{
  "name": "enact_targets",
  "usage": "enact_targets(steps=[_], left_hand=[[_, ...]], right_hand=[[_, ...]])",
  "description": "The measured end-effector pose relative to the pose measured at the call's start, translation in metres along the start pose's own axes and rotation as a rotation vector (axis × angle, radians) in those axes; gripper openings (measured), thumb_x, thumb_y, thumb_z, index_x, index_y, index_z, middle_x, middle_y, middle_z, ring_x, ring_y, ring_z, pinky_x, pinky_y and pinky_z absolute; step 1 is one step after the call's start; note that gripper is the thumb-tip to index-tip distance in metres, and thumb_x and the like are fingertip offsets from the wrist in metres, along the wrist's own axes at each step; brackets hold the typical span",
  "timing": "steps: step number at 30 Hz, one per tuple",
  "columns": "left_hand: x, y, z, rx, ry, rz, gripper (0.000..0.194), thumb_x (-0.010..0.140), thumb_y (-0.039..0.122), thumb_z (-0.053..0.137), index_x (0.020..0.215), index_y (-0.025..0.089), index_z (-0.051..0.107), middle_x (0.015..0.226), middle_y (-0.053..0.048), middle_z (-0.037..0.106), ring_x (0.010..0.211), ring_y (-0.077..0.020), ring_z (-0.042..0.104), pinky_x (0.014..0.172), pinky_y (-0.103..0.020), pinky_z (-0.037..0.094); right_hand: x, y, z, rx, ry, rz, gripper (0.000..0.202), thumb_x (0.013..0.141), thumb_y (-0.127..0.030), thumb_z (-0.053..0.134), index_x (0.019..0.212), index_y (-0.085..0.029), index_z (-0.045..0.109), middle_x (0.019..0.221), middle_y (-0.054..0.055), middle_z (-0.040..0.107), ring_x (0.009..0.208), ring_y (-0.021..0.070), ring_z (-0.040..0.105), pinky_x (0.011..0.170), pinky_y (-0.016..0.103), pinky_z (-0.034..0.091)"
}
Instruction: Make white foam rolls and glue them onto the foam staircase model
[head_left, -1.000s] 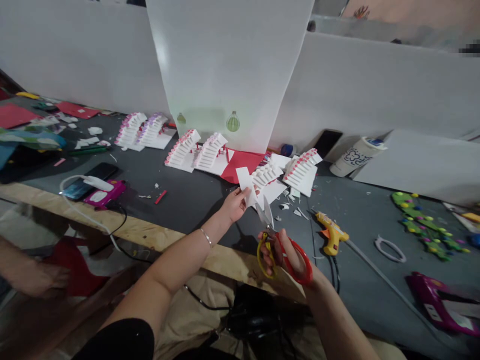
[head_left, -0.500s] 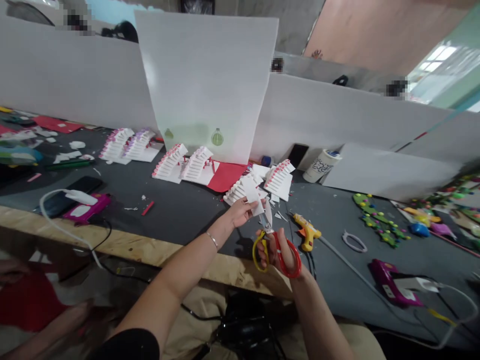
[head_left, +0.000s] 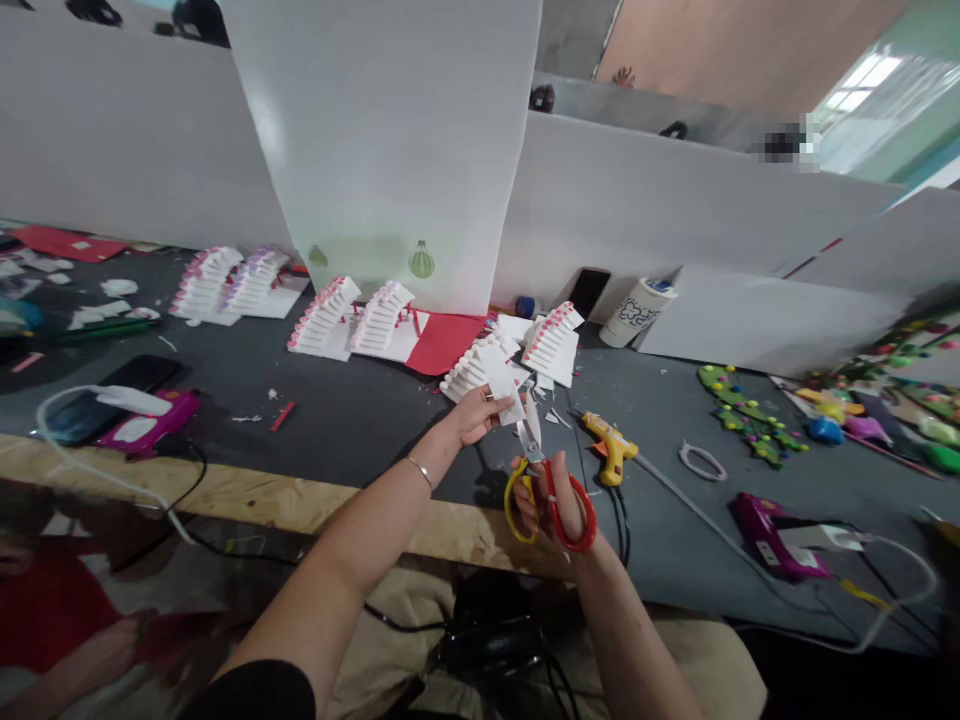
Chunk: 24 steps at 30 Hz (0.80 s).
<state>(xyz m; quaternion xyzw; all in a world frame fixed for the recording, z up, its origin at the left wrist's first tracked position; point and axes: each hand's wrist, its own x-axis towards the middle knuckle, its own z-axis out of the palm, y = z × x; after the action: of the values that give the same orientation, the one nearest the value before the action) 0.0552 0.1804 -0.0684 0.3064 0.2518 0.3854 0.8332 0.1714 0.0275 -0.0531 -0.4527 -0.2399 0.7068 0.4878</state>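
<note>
My left hand (head_left: 478, 414) pinches a small white piece of card (head_left: 501, 380) above the front of the table. In my right hand (head_left: 553, 500) is a pair of scissors (head_left: 531, 440) with one yellow and one red handle loop. Their blades are parted and point away from me, close to the card's lower right edge; whether they touch it I cannot tell. Just behind the card sits a white stepped model (head_left: 466, 372), partly covered by it. A similar model with red-tipped steps (head_left: 551, 342) stands to its right, with white scraps (head_left: 553, 414) nearby.
A yellow glue gun (head_left: 613, 448) lies right of the scissors, its cord trailing toward me. More stepped models (head_left: 326, 318) stand left of a red sheet (head_left: 446, 345). A patterned cup (head_left: 637, 312) and a phone (head_left: 589, 292) are at the back. Purple power blocks (head_left: 772, 540) sit at both sides.
The camera view has tilted down and shifted slightly. Both hands keep hold of the card and the scissors in nearly the same place, and the blades stay parted beside the card.
</note>
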Motion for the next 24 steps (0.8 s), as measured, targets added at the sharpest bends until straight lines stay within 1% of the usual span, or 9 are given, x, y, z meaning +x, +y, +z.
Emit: enact_targets(steps=[2,4,10,14,18,20,24], left_hand=[[0.0,0.0,0.0,0.002,-0.001,0.002,0.04,0.067,0.011,0.081,0.103,0.013,0.066,0.089,-0.008,0.076,0.077,-0.0159,0.071,0.088,-0.034,0.053],[0.0,0.0,0.0,-0.003,-0.009,0.002,0.04,0.065,0.011,0.081,0.102,0.013,0.067,0.089,-0.008,0.076,0.08,-0.0169,0.071,0.089,-0.034,0.052],[-0.003,0.001,0.001,-0.003,-0.034,-0.001,0.039,0.066,0.01,0.081,0.102,0.013,0.067,0.091,-0.009,0.075,0.087,-0.0197,0.07,0.089,-0.036,0.051],[-0.005,0.002,0.002,0.002,-0.055,-0.006,0.041,0.067,0.01,0.08,0.105,0.013,0.066,0.092,-0.011,0.075,0.083,-0.0187,0.07,0.088,-0.036,0.052],[-0.007,0.003,0.001,0.011,-0.079,-0.02,0.044,0.067,0.011,0.08,0.108,0.013,0.065,0.094,-0.011,0.075,0.081,-0.0178,0.07,0.086,-0.034,0.052],[-0.007,0.003,0.0,0.028,-0.086,-0.028,0.044,0.067,0.012,0.08,0.108,0.012,0.066,0.094,-0.011,0.075,0.084,-0.0181,0.07,0.086,-0.033,0.051],[-0.009,0.002,-0.001,0.08,-0.099,-0.062,0.046,0.067,0.014,0.081,0.11,0.012,0.066,0.095,-0.011,0.075,0.089,-0.0191,0.069,0.088,-0.034,0.05]], right_hand=[[0.001,0.003,0.001,-0.005,0.019,-0.01,0.069,0.062,-0.084,0.055,0.09,-0.021,0.056,0.055,-0.007,0.045,0.039,0.0066,0.035,0.03,0.017,0.031],[0.001,0.006,0.002,-0.016,0.047,-0.029,0.07,0.059,-0.085,0.056,0.089,-0.021,0.056,0.054,-0.007,0.044,0.037,0.0058,0.033,0.028,0.017,0.031],[0.0,0.013,0.0,-0.049,0.073,-0.063,0.068,0.064,-0.083,0.054,0.091,-0.021,0.056,0.052,-0.009,0.042,0.034,0.0043,0.03,0.026,0.015,0.029],[0.0,0.016,0.0,-0.092,0.097,-0.068,0.07,0.063,-0.085,0.052,0.091,-0.02,0.055,0.05,-0.01,0.041,0.033,0.004,0.029,0.026,0.015,0.028],[-0.003,0.019,0.002,-0.085,0.121,-0.081,0.068,0.065,-0.083,0.053,0.09,-0.02,0.055,0.049,-0.01,0.04,0.033,0.0041,0.028,0.026,0.014,0.026],[-0.005,0.018,0.004,-0.068,0.119,-0.083,0.066,0.064,-0.082,0.055,0.09,-0.021,0.055,0.051,-0.009,0.042,0.034,0.0048,0.03,0.027,0.016,0.028],[-0.008,0.012,0.007,-0.034,0.064,-0.056,0.066,0.063,-0.084,0.054,0.09,-0.023,0.057,0.055,-0.005,0.048,0.039,0.0088,0.039,0.03,0.02,0.035]])
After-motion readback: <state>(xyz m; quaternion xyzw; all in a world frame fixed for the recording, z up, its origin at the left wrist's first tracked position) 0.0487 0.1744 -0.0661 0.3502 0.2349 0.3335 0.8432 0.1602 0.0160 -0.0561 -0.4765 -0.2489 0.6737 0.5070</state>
